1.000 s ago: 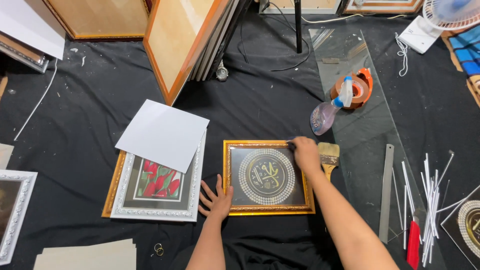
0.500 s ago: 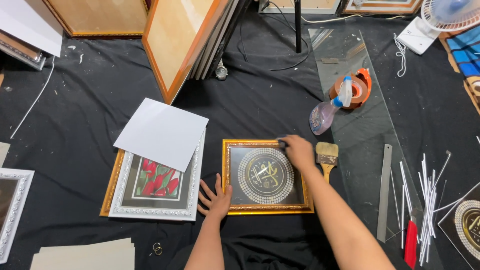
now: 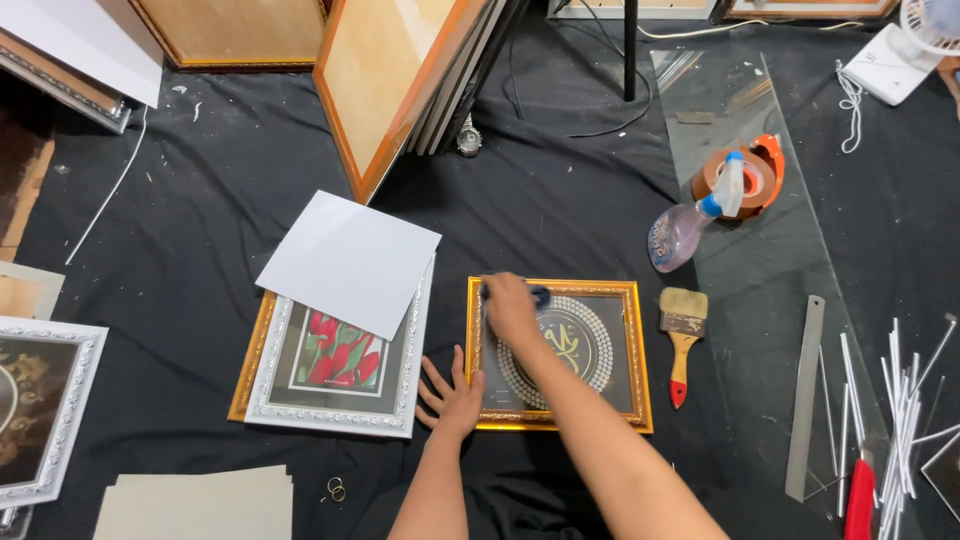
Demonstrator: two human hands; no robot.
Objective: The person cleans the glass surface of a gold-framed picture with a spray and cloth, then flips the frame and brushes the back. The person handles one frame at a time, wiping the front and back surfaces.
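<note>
In the head view, my right hand point(image 3: 512, 305) is in the middle of the frame, on the upper left corner of the gold picture frame point(image 3: 640, 345). Its grip is closed on a small dark cloth point(image 3: 540, 295), which it presses on the glass of the frame. My left hand point(image 3: 450, 392) lies flat with the fingers spread wide, holding nothing, and touches the lower left edge of the same frame. The frame lies on the black floor cloth point(image 3: 200, 230), in the centre of the picture.

Just right of the frame lies a paintbrush point(image 3: 682, 340) with a red handle end. Above it, at the upper right, a spray bottle point(image 3: 690, 220) lies on a glass sheet point(image 3: 780, 300). Left of the gold frame there is a silver frame point(image 3: 340, 375) with red flowers, partly covered by a white board point(image 3: 348, 262).
</note>
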